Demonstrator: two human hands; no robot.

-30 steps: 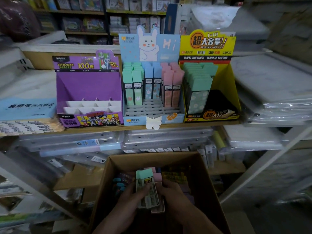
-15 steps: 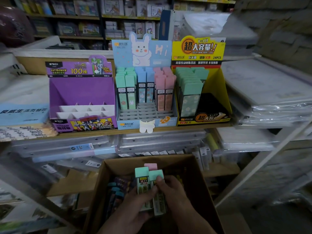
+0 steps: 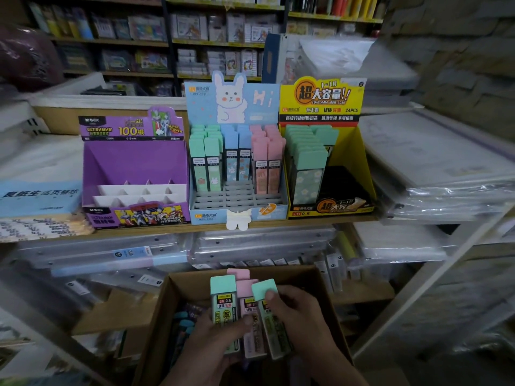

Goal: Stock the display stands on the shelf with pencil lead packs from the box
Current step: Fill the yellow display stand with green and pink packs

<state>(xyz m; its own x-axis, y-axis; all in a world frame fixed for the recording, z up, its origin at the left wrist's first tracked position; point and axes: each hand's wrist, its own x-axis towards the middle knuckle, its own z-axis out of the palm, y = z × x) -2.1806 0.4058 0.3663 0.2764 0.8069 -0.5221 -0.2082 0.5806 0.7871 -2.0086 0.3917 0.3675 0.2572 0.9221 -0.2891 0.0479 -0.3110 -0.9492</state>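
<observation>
Low centre, over the open cardboard box (image 3: 320, 282): fan of pencil lead packs (image 3: 248, 305) held in both hands, caps up.
Left hand (image 3: 211, 349): fingers curled round the lower ends of the fan from below-left, thumb laid across the fronts.
Right hand (image 3: 303, 319): pinching the right mint pack (image 3: 269, 319), fingertips on its cap and right edge, narrow grip.
That pack tilted, cap leaning left and touching the pink pack (image 3: 246, 291) beside it.
Left mint pack (image 3: 223, 299) upright, just above the left thumb, touching the pink one on its other side.
Second pink cap (image 3: 238, 273) poking up behind, beyond the fingertips.
Left of the left fingers, down inside the box: more packs with teal caps (image 3: 184, 324), blurred.
Well above both hands, on the shelf (image 3: 306, 220): three stands side by side.
Purple stand (image 3: 133, 162) up-left of the left hand, white dividers showing.
Blue stand (image 3: 237, 201) straight up from the fingers, mint, blue and pink packs upright in the back rows.
Yellow stand (image 3: 351, 151) up-right of the right hand, mint packs filed along its left half.
</observation>
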